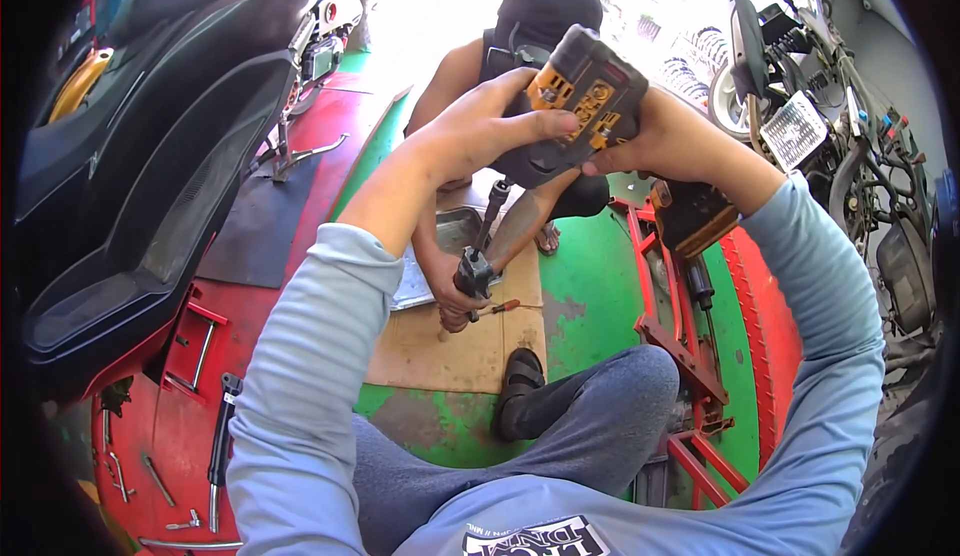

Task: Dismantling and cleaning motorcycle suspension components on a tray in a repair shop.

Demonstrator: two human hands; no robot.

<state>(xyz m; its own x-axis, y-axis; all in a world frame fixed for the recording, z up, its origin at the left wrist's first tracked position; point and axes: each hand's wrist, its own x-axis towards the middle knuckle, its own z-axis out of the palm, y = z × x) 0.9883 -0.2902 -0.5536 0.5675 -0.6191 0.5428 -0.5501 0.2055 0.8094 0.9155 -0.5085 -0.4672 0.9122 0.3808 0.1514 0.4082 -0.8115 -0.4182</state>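
Note:
Up in front of me, a black and yellow cordless power tool (pixel 590 106) is held in both of my hands, its body tilted. My left hand (pixel 505 121) grips the body from the left, the thumb lying across its yellow side. My right hand (pixel 660 141) is wrapped round it from the right, with the dark battery-like base (pixel 690 218) below that wrist. The tool's front end is partly hidden. Beyond it crouches a person in a black cap (pixel 548 6), whose hand (pixel 455 291) grips a black part with a shaft (pixel 475 274).
Cardboard (pixel 430 356) lies on the green floor, with a metal tray (pixel 460 231) and a screwdriver (pixel 505 306) on it. Black motorcycle bodywork (pixel 170 186) stands left, above loose tools and a black shock-like tube (pixel 222 436). At right are a red metal frame (pixel 680 356) and a stripped motorcycle (pixel 850 116).

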